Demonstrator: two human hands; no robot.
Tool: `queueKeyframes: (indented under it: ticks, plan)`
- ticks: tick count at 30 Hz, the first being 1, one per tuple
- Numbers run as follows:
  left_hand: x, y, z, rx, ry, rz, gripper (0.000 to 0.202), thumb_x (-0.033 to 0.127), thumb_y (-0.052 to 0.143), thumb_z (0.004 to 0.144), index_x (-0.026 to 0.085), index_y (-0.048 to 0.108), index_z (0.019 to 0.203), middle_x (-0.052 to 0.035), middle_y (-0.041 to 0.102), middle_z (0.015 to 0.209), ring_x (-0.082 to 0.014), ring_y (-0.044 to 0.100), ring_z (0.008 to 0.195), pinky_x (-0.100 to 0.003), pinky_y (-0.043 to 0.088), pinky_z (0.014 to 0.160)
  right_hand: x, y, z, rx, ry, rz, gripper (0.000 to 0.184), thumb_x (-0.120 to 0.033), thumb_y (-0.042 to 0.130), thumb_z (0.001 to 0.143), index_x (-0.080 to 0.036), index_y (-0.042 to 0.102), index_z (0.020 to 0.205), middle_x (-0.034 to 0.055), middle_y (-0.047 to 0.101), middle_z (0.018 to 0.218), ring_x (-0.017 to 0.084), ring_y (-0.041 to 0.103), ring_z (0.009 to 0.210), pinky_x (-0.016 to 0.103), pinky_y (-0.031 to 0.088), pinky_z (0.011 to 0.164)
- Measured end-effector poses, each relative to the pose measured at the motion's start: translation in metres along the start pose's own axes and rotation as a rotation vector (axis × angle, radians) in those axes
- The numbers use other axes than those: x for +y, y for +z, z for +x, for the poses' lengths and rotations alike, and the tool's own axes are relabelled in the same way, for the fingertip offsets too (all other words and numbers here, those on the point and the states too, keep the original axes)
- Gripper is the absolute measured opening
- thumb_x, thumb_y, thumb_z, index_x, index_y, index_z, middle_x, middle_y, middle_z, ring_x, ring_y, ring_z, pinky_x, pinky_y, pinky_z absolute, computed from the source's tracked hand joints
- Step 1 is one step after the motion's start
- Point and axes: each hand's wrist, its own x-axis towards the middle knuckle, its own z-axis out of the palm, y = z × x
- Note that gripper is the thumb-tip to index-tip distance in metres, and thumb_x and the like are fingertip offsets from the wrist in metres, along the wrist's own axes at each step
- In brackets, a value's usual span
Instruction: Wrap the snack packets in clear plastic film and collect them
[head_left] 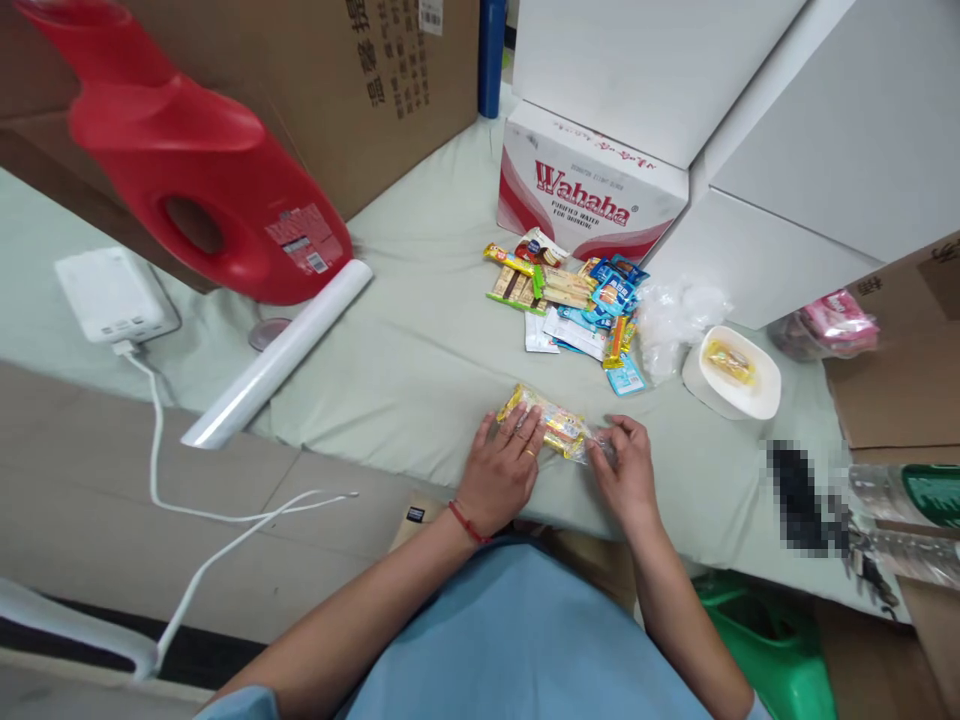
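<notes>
Yellow-wrapped snack packs (564, 425) lie inside a clear plastic bag (598, 447) close to the table's front edge. My left hand (504, 462) rests on top of the packs, its fingers stretched out flat. At the bag's right end, my right hand (624, 468) is closed, pinching the loose plastic between thumb and fingers. Just beyond is a pile of assorted wrapped snacks (566, 290) in green, blue, white and yellow. Crumpled clear plastic bags (671, 320) sit beside that pile. A white bowl (716, 400) to the right holds one yellow-wrapped snack (731, 362).
Behind the snacks stands a Wahaha water carton (592, 185) with white boxes (637, 60) above it. On the left are a large red jug (217, 190), a white plastic roll (277, 355) and a white power adapter (112, 295) with its cable. Keys (870, 575) lie at right.
</notes>
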Motion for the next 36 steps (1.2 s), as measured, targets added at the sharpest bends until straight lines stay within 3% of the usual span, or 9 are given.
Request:
queueKeyframes:
  ticks: [4, 6, 13, 17, 20, 25, 30, 33, 36]
  plan:
    - [0.001, -0.002, 0.0, -0.013, -0.02, -0.034, 0.056, 0.017, 0.05, 0.099, 0.023, 0.052, 0.155, -0.0129, 0.053, 0.16, -0.0295, 0.045, 0.153, -0.063, 0.02, 0.13, -0.023, -0.016, 0.009, -0.062, 0.081, 0.062, 0.018, -0.039, 0.059, 0.096, -0.023, 0.062, 0.089, 0.0034, 0.066, 0.084, 0.02, 0.061, 0.073, 0.033, 0.05, 0.072]
    - [0.001, -0.001, 0.0, -0.005, -0.018, -0.03, 0.055, 0.016, 0.048, 0.099, 0.022, 0.053, 0.154, -0.0123, 0.053, 0.16, -0.0285, 0.045, 0.153, -0.063, 0.017, 0.131, -0.04, -0.015, 0.019, -0.075, 0.058, 0.032, 0.017, -0.037, 0.06, 0.096, -0.024, 0.06, 0.086, 0.0004, 0.065, 0.076, 0.019, 0.059, 0.068, 0.03, 0.046, 0.069]
    - [-0.004, 0.015, -0.001, 0.004, 0.017, -0.088, 0.058, 0.016, 0.043, 0.1, 0.007, 0.044, 0.157, -0.0192, 0.049, 0.162, -0.0273, 0.038, 0.157, -0.052, 0.033, 0.129, -0.09, 0.031, 0.047, -0.28, -0.049, -0.26, 0.018, -0.022, 0.048, 0.103, -0.021, 0.062, 0.091, 0.0076, 0.067, 0.092, 0.02, 0.059, 0.078, 0.03, 0.038, 0.068]
    - [-0.013, 0.013, -0.004, -0.001, 0.04, -0.312, 0.077, 0.01, 0.049, 0.086, 0.007, 0.033, 0.161, -0.0241, 0.04, 0.167, -0.0314, 0.026, 0.162, -0.058, 0.035, 0.128, -0.088, 0.044, 0.036, -0.287, -0.147, -0.277, 0.024, -0.016, 0.04, 0.104, -0.018, 0.064, 0.101, 0.0104, 0.062, 0.099, 0.023, 0.058, 0.085, 0.032, 0.044, 0.076]
    - [-0.022, 0.004, -0.005, 0.078, 0.05, -0.52, 0.087, 0.003, 0.049, 0.073, 0.013, 0.031, 0.158, -0.0235, 0.039, 0.167, -0.0306, 0.028, 0.161, -0.06, 0.037, 0.127, -0.079, 0.041, 0.025, -0.279, -0.317, -0.233, 0.028, -0.012, 0.043, 0.1, -0.016, 0.063, 0.12, 0.0133, 0.062, 0.108, 0.026, 0.057, 0.099, 0.036, 0.048, 0.088]
    - [-0.031, -0.006, -0.006, 0.211, -0.155, -0.812, 0.069, 0.002, 0.046, 0.069, 0.022, 0.046, 0.134, -0.018, 0.052, 0.151, -0.0291, 0.04, 0.155, -0.054, 0.047, 0.121, -0.08, 0.029, 0.027, -0.393, -0.352, -0.412, 0.042, -0.016, 0.05, 0.1, -0.019, 0.054, 0.141, 0.0169, 0.062, 0.126, 0.03, 0.059, 0.11, 0.037, 0.051, 0.082]
    - [-0.029, -0.009, -0.01, 0.404, -0.415, -0.962, 0.044, 0.006, 0.048, 0.076, 0.022, 0.054, 0.117, -0.0112, 0.056, 0.129, -0.0219, 0.066, 0.118, -0.04, 0.062, 0.096, -0.089, 0.023, 0.041, -0.512, -0.269, -0.525, 0.037, -0.019, 0.046, 0.105, -0.025, 0.055, 0.141, 0.0131, 0.063, 0.131, 0.024, 0.066, 0.097, 0.03, 0.042, 0.062]
    - [-0.03, -0.013, -0.011, 0.452, -0.554, -0.898, 0.03, 0.01, 0.05, 0.081, 0.022, 0.058, 0.108, -0.0093, 0.058, 0.122, -0.0189, 0.065, 0.109, -0.032, 0.062, 0.085, -0.086, 0.02, 0.044, -0.502, -0.236, -0.465, 0.04, -0.02, 0.045, 0.104, -0.025, 0.054, 0.143, 0.0132, 0.061, 0.132, 0.023, 0.067, 0.09, 0.03, 0.042, 0.063]
    - [-0.031, -0.018, -0.006, 0.381, -0.651, -0.842, 0.023, 0.017, 0.054, 0.087, 0.021, 0.061, 0.108, -0.0097, 0.059, 0.122, -0.0198, 0.064, 0.113, -0.031, 0.061, 0.084, -0.075, 0.01, 0.046, -0.428, -0.182, -0.25, 0.041, -0.025, 0.049, 0.103, -0.022, 0.056, 0.143, 0.0133, 0.06, 0.129, 0.023, 0.065, 0.089, 0.032, 0.047, 0.07]
